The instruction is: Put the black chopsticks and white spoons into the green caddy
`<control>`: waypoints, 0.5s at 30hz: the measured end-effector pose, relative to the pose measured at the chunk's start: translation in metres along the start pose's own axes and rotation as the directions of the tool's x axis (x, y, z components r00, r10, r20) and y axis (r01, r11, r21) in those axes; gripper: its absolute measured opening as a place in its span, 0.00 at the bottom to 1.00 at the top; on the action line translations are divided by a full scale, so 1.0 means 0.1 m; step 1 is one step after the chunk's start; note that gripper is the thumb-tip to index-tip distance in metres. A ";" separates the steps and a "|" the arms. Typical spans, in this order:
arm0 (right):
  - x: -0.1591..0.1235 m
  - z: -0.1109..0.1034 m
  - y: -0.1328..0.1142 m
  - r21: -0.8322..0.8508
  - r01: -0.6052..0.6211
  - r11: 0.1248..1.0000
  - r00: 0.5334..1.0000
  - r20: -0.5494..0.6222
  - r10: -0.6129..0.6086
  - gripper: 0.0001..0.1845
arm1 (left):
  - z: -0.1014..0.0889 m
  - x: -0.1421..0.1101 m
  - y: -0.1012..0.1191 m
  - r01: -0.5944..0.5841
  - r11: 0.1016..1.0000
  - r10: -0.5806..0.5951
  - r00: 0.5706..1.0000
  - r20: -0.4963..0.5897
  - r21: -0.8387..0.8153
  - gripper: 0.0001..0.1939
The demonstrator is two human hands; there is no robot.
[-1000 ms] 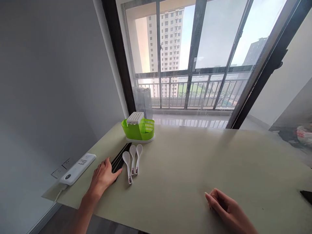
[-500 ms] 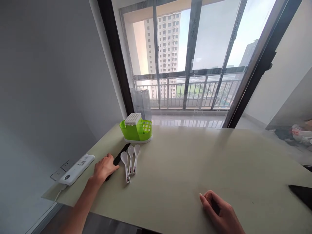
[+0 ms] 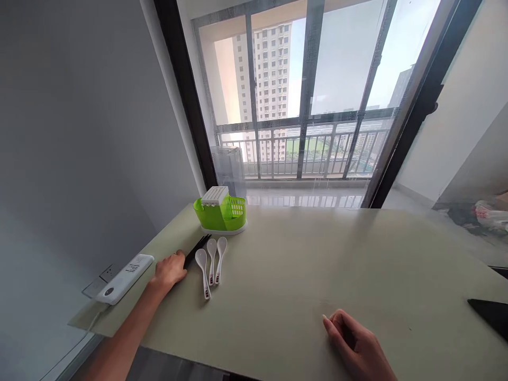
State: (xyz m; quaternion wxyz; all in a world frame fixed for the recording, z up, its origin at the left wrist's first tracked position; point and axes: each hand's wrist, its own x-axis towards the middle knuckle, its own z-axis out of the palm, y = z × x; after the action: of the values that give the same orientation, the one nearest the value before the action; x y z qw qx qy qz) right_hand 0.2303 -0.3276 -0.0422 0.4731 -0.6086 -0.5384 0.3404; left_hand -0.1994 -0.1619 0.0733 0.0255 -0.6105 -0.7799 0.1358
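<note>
My left hand (image 3: 170, 269) is closed around a bundle of black chopsticks (image 3: 195, 251) at the left of the table; their far ends point at the caddy and my fingers cover the near part. Just right of them lie three white spoons (image 3: 201, 259) (image 3: 211, 247) (image 3: 221, 245), bowls away from me. Behind the spoons stands a green utensil caddy (image 3: 217, 218) with a white slotted top and white base. At the front right, my right hand (image 3: 355, 341) rests curled, and no object shows in its fingers.
A white power strip (image 3: 126, 279) with a cord lies along the left edge of the pale table (image 3: 293, 275), beside the grey wall. A black pointed object (image 3: 490, 316) sits at the right edge. Beyond the table is a glass sliding door (image 3: 286, 196).
My left hand has closed around the chopsticks, and their far ends now look spread a little apart. My right hand, the spoons and the caddy stay put; the view has shifted slightly.
</note>
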 end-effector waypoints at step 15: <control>0.04 0.01 0.18 -0.060 0.034 0.998 0.999 0.020 -0.033 0.25 | 0.31 -0.07 -0.29 0.048 0.928 -0.109 0.983 -0.145 -0.370 0.20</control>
State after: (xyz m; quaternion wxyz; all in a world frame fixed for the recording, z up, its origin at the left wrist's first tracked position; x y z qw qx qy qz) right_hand 0.2359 -0.3232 -0.0591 0.4550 -0.6103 -0.5629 0.3221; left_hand -0.2317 -0.1800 0.0518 -0.0193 -0.5820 -0.8105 -0.0630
